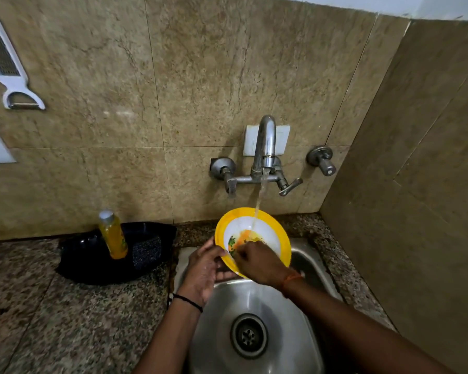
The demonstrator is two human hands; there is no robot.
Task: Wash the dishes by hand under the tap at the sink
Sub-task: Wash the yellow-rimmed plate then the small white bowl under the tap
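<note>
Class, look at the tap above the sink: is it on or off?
On. A stream of water falls from the tap onto the yellow-rimmed plate.

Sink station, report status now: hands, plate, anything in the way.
Left hand grips yellow-rimmed plate by its edge. Right hand rubs its face under running tap. Nothing in the way.

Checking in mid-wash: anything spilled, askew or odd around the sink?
Nothing alarming. The yellow liquid bottle leans tilted in the black plastic tray beside a dark scrub pad, and nothing looks spilled.
</note>
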